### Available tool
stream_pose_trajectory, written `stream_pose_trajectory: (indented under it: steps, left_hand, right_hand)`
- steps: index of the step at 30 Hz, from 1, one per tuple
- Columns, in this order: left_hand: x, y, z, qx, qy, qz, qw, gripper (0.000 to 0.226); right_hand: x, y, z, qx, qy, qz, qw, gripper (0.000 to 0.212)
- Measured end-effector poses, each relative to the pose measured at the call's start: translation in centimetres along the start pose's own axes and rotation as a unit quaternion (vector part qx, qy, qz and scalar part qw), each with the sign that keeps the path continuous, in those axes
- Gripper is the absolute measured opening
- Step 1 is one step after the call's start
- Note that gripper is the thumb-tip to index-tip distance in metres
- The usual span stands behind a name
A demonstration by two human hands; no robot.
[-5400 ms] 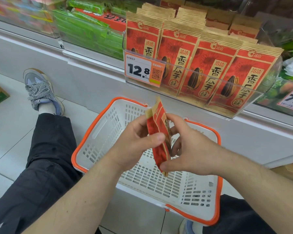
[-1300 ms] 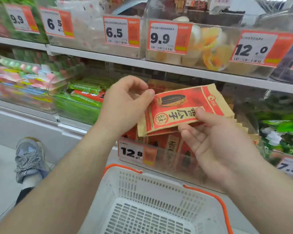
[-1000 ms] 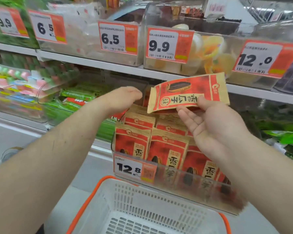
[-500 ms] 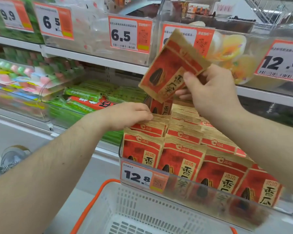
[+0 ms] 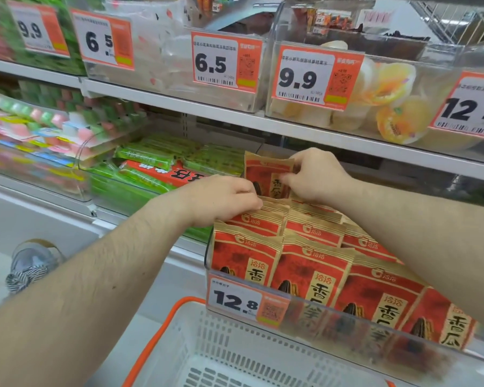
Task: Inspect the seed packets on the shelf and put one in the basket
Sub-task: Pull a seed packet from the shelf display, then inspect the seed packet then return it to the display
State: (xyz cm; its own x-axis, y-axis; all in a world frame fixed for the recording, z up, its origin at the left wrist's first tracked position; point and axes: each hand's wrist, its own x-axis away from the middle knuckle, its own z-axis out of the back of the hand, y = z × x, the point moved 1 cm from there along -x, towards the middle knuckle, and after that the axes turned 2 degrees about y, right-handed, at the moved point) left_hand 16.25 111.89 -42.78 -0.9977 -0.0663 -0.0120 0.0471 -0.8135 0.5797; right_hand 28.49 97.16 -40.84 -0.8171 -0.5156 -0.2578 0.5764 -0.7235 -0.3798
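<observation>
Red and tan seed packets (image 5: 310,272) stand in rows in a clear bin (image 5: 347,328) on the lower shelf. My right hand (image 5: 316,175) pinches one packet (image 5: 266,175) by its upper edge, upright at the back of the bin, its lower part behind the rows. My left hand (image 5: 224,198) rests its fingers on the tops of the back-row packets, beside the held one. The white basket with an orange rim (image 5: 162,325) sits below the bin, and nothing lies in the part of it that shows.
A 12.8 price tag (image 5: 246,300) is clipped to the bin front. Green snack packs (image 5: 151,166) fill the bin to the left. The upper shelf (image 5: 263,121) carries clear bins with 6.5 and 9.9 tags. My shoe (image 5: 31,263) shows at the lower left.
My right hand has brought the packet down from in front of the upper shelf to the back of the bin. My left hand stayed on the back-row packets.
</observation>
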Motion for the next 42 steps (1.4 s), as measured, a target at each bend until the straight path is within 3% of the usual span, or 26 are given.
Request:
stream_pose_trajectory:
  steps: [4,7,11,15,17,19,23,26,29,33,37,40,42]
  left_hand:
    - [-0.1,0.0,0.0,0.002,-0.002,0.002,1.0,0.045]
    - [-0.2,-0.2,-0.1,0.008,-0.007,0.0,1.0,0.038]
    - [-0.2,-0.1,0.0,0.006,-0.008,0.001,1.0,0.038]
    - [-0.2,-0.2,-0.2,0.006,0.0,0.004,1.0,0.046]
    - [-0.2,-0.3,-0.2,-0.008,0.015,-0.001,1.0,0.054]
    - [-0.1,-0.3,-0.2,-0.031,0.034,-0.014,0.999,0.049]
    - [0.0,-0.2,-0.2,-0.059,0.046,-0.015,0.997,0.037]
    - [-0.1,-0.2,-0.3,-0.026,0.04,0.002,0.999,0.046]
    - [0.3,0.0,-0.3,0.018,0.047,0.008,0.999,0.035]
    - [0.5,-0.1,-0.4,0.062,0.1,-0.006,0.993,0.019]
    - [0.8,0.0,0.3,0.177,0.256,-0.013,0.95,0.032]
    - [1.6,1.0,1.5,0.245,0.316,-0.036,0.916,0.058]
    - [2.8,2.1,2.1,0.226,0.339,-0.076,0.91,0.063]
  right_hand:
    - [-1.9,0.0,-0.6,0.054,-0.006,-0.01,0.999,0.003]
    - [-2.6,0.0,-1.1,0.099,0.017,0.02,0.995,0.014]
    - [-3.6,-0.1,-1.6,0.118,0.023,-0.001,0.993,0.013]
    - [-4.3,-0.3,-1.3,0.107,-0.021,-0.046,0.993,0.02]
    - [-4.1,-0.3,-1.2,0.07,-0.047,-0.066,0.994,0.033]
    - [-3.6,-0.3,-1.1,0.021,-0.078,-0.07,0.994,0.044]
    - [-2.4,-1.1,-0.3,-0.046,-0.191,-0.023,0.98,0.023]
    - [-2.0,-1.1,-0.5,0.057,-0.208,-0.029,0.976,0.014]
    - [-1.6,-1.5,-0.8,0.206,-0.131,0.016,0.97,0.015]
    - [-0.1,-2.6,1.0,0.192,-0.002,0.064,0.979,0.011]
    - [2.6,-3.0,3.8,0.009,0.172,0.096,0.98,0.015]
    - [4.0,-3.6,5.2,-0.196,0.257,0.067,0.944,0.018]
    - [5.0,-4.4,5.9,-0.317,0.274,0.036,0.907,0.023]
